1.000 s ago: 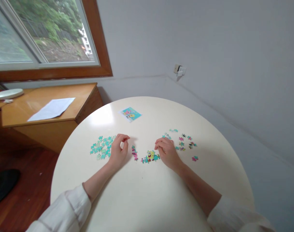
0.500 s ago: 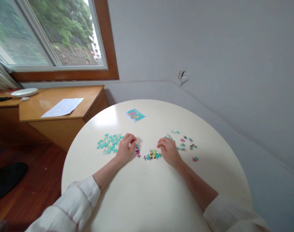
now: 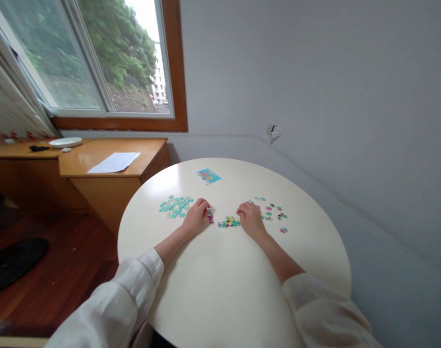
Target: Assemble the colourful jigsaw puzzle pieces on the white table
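Note:
On the round white table, my left hand (image 3: 197,216) is curled with thumb and fingers close together, beside a pink joined puzzle section (image 3: 210,217). Whatever its fingers may hold is hidden. To its left spreads a pile of turquoise puzzle pieces (image 3: 175,207). My right hand (image 3: 250,217) rests with bent fingers drawn together, just right of a joined section with a yellow cartoon figure (image 3: 229,221). Its fingertips hide whatever they may hold. Farther right lie several loose puzzle pieces (image 3: 269,209), one pink and turquoise piece (image 3: 283,230) nearer me.
A small picture card (image 3: 208,176) lies toward the table's far edge. A wooden desk (image 3: 97,166) at the left bears a white sheet (image 3: 115,162) and a white plate (image 3: 65,142). The wall (image 3: 314,96) with a socket (image 3: 274,130) stands behind the table.
My head view has shifted and tilted up, so the table appears smaller and more window shows. Both hands stay near the same puzzle sections, with only slight finger movement.

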Motion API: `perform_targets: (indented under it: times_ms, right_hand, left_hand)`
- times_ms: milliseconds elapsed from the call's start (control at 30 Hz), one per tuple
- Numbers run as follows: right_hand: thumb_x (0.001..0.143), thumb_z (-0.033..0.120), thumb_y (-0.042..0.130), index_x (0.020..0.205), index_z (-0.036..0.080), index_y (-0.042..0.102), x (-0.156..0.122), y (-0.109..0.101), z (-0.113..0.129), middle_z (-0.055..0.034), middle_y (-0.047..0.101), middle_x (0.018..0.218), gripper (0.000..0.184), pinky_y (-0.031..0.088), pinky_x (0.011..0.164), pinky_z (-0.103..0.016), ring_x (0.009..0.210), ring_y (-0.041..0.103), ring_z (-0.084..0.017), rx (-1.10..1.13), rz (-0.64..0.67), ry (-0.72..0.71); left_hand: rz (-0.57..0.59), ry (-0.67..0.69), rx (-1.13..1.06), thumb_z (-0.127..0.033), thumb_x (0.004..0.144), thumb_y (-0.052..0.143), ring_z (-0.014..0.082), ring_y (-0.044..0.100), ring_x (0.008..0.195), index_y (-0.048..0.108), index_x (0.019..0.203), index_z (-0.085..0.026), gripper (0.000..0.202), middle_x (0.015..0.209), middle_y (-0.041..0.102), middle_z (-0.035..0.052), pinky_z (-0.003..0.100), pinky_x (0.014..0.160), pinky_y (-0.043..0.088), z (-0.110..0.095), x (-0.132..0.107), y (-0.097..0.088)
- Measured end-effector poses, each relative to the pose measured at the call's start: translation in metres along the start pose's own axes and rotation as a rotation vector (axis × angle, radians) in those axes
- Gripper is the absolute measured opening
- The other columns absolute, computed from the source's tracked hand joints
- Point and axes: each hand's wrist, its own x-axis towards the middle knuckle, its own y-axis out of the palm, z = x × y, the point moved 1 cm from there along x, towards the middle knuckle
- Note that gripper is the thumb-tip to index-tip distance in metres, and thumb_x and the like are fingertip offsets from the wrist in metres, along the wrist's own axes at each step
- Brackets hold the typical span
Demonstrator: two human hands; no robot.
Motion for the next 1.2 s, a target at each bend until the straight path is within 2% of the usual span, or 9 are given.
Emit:
perform_targets:
  times_ms: [133, 267, 467, 533, 667, 733, 933, 1067, 1200]
  right_hand:
    - [0.073, 0.001, 0.039, 0.065, 0.017, 0.056, -0.004, 0.0, 0.005, -0.0043, 0.06, 0.074, 0.025, 0.03, 0.076, -0.033, 0.078, 0.049, -0.018, -0.076, 0.021, -0.07]
    - [0.076, 0.002, 0.039, 0.068, 0.018, 0.058, -0.014, -0.004, 0.017, -0.0051, 0.061, 0.076, 0.025, 0.031, 0.078, -0.034, 0.077, 0.05, -0.018, -0.111, 0.032, -0.138]
    - [0.077, 0.005, 0.041, 0.075, 0.018, 0.06, -0.023, -0.011, 0.031, -0.0046, 0.062, 0.079, 0.024, 0.034, 0.078, -0.033, 0.081, 0.053, -0.018, -0.04, 0.053, -0.159]
    - [0.077, 0.008, 0.045, 0.08, 0.019, 0.063, -0.024, -0.012, 0.032, -0.0055, 0.062, 0.084, 0.021, 0.036, 0.08, -0.035, 0.085, 0.054, -0.019, -0.019, 0.071, -0.163]
    - [0.079, 0.019, 0.051, 0.09, 0.021, 0.066, -0.024, -0.011, 0.031, -0.0074, 0.063, 0.097, 0.019, 0.037, 0.086, -0.038, 0.094, 0.056, -0.02, 0.043, 0.125, -0.18]
    - [0.079, 0.022, 0.053, 0.095, 0.023, 0.066, -0.024, -0.011, 0.03, -0.0077, 0.063, 0.102, 0.02, 0.037, 0.089, -0.039, 0.099, 0.056, -0.021, 0.062, 0.166, -0.196]
    - [0.077, 0.025, 0.059, 0.093, 0.024, 0.069, -0.025, -0.007, 0.028, -0.0082, 0.063, 0.105, 0.019, 0.037, 0.09, -0.042, 0.102, 0.056, -0.022, 0.051, 0.221, -0.191]
    - [0.077, 0.025, 0.06, 0.092, 0.026, 0.069, -0.024, -0.005, 0.025, -0.0069, 0.064, 0.103, 0.018, 0.037, 0.09, -0.041, 0.101, 0.056, -0.022, 0.048, 0.238, -0.166]
    - [0.078, 0.026, 0.059, 0.092, 0.026, 0.07, -0.024, -0.005, 0.025, -0.0066, 0.064, 0.102, 0.017, 0.038, 0.088, -0.04, 0.1, 0.056, -0.022, 0.045, 0.242, -0.162]
  left_hand:
    - [0.015, -0.005, 0.016, -0.004, 0.074, 0.04, 0.0163, 0.058, 0.082, 0.057, 0.082, -0.016, 0.023, 0.091, 0.056, 0.0072, 0.03, 0.078, 0.049, -0.005, -0.012, -0.001]
    - [0.062, -0.018, 0.032, -0.008, 0.076, 0.042, 0.0189, 0.057, 0.096, 0.058, 0.096, -0.016, 0.026, 0.109, 0.055, 0.0104, 0.034, 0.09, 0.046, -0.008, -0.02, 0.0]
    - [0.157, -0.084, 0.073, -0.014, 0.078, 0.045, 0.0233, 0.048, 0.116, 0.054, 0.108, -0.012, 0.031, 0.124, 0.049, 0.0163, 0.036, 0.099, 0.04, -0.009, -0.021, 0.003]
    - [0.173, -0.065, 0.071, -0.014, 0.078, 0.045, 0.023, 0.048, 0.114, 0.054, 0.104, -0.013, 0.028, 0.118, 0.053, 0.015, 0.037, 0.099, 0.039, -0.01, -0.021, 0.002]
    - [0.231, -0.012, 0.079, -0.011, 0.076, 0.044, 0.021, 0.056, 0.094, 0.056, 0.087, -0.016, 0.017, 0.093, 0.061, 0.0085, 0.041, 0.098, 0.037, -0.012, -0.021, 0.001]
    - [0.24, -0.002, 0.072, -0.011, 0.076, 0.044, 0.0202, 0.057, 0.089, 0.056, 0.085, -0.016, 0.016, 0.088, 0.062, 0.0075, 0.041, 0.098, 0.036, -0.013, -0.02, 0.0]
    - [0.287, 0.007, 0.022, -0.008, 0.072, 0.044, 0.0196, 0.058, 0.089, 0.059, 0.084, -0.015, 0.02, 0.089, 0.065, 0.0076, 0.038, 0.097, 0.036, -0.015, -0.019, -0.006]
    - [0.352, 0.006, -0.021, -0.009, 0.071, 0.048, 0.0201, 0.058, 0.089, 0.061, 0.087, -0.014, 0.022, 0.089, 0.066, 0.0078, 0.031, 0.084, 0.044, -0.014, -0.02, -0.014]
    - [0.345, 0.016, -0.037, -0.012, 0.072, 0.051, 0.0196, 0.058, 0.091, 0.062, 0.091, -0.015, 0.022, 0.092, 0.065, 0.0078, 0.031, 0.086, 0.044, -0.011, -0.02, -0.015]
